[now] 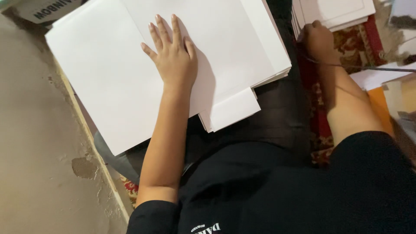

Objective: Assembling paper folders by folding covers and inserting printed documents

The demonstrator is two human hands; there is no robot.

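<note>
My left hand [172, 56] lies flat, fingers spread, on a large stack of white paper sheets [108, 73] that rests over my lap. Several sheets are fanned; a smaller piece [232, 110] sticks out at the stack's near edge. My right hand [320, 40] reaches out to the right. Its fingers are curled on the lower-left corner of a second, smaller stack of white sheets [336, 11], and the fingertips are hidden by that stack. My black sleeves and shirt [277, 190] fill the bottom of the view.
A beige surface with a chipped patch [84, 167] and a wooden strip [93, 147] run along the left. A red patterned rug [353, 41] lies under the right stack. An orange sheet [381, 106], more white paper [375, 78] and a thin cord [381, 68] are at the right; a box [43, 9] is top left.
</note>
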